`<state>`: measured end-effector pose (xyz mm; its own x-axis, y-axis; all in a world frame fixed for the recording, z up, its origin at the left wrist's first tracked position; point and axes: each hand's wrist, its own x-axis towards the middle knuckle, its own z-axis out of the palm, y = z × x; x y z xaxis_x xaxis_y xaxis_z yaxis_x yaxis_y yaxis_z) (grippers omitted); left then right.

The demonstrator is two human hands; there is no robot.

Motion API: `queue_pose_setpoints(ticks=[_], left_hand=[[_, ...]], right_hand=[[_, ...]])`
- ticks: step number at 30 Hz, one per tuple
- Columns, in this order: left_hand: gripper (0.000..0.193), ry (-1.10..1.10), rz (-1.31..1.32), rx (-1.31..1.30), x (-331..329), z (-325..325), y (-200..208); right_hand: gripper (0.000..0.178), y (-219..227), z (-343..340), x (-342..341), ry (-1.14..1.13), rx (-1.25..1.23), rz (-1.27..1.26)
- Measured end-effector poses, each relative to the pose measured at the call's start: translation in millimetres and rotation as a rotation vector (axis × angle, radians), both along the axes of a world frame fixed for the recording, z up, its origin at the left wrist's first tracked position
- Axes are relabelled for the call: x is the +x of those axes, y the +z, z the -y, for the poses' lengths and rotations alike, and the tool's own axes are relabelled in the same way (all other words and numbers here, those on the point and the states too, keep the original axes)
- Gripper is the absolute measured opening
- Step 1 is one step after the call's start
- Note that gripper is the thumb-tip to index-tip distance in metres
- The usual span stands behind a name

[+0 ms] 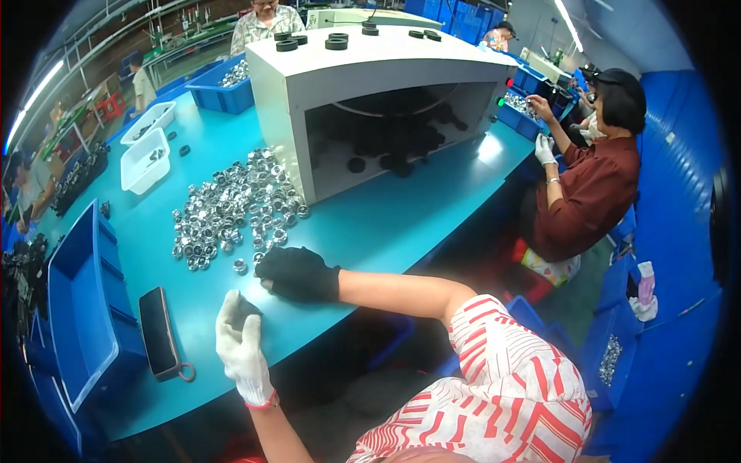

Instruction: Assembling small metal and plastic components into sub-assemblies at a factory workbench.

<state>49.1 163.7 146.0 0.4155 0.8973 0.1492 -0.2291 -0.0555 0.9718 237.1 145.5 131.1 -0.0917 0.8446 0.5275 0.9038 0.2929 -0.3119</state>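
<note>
A white glove with a red-edged cuff covers my left hand (241, 343), near the front of the turquoise table. Its fingers are curled toward the thumb around a small dark patch that I cannot identify. My right hand (299, 275), in a black glove that leaves a thumb tip bare, reaches in from the right. Those fingers bend down beside the near edge of a heap of shiny metal ring-shaped parts (224, 208), and what they grip is hidden. One loose metal ring (240, 266) lies just left of the right hand.
A white box-like machine (282, 127) with a dark opening stands behind the heap, black rings (336, 44) on top. At left are a blue bin (81, 309), a phone (158, 332) and a white tray (145, 163). A co-worker (590, 185) sits at right.
</note>
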Motion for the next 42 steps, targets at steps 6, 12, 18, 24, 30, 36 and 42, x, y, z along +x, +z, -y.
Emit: queue_pose_setpoints(ticks=[6,12,18,24,30,36,42], left_hand=[[0.047,0.022,-0.116,0.085,-6.0,3.8,-6.5],[0.044,0.041,-0.173,0.183,-2.9,6.6,3.1],[0.046,0.046,-0.077,0.092,9.0,0.8,-2.6],[0.046,0.066,-0.069,0.083,7.2,5.4,-5.2],[0.046,0.119,-0.139,0.146,-4.7,-2.6,-16.3],[0.045,0.159,-0.158,0.114,-3.5,0.4,-5.9],[0.043,0.148,-0.064,0.120,-1.3,-1.8,-12.6]], right_hand=[[0.018,-5.8,2.6,-4.7,0.024,0.073,-0.030],[0.019,-2.6,1.3,-2.5,0.011,0.064,-0.019],[0.020,-4.0,-7.0,7.1,-0.013,0.034,-0.002],[0.018,-1.0,0.3,5.7,-0.021,0.013,0.054],[0.018,-9.5,-1.7,-0.5,0.029,0.098,0.031],[0.017,-5.4,-0.5,-2.5,0.026,0.057,-0.023],[0.016,-8.9,-1.1,2.0,0.046,0.104,-0.004]])
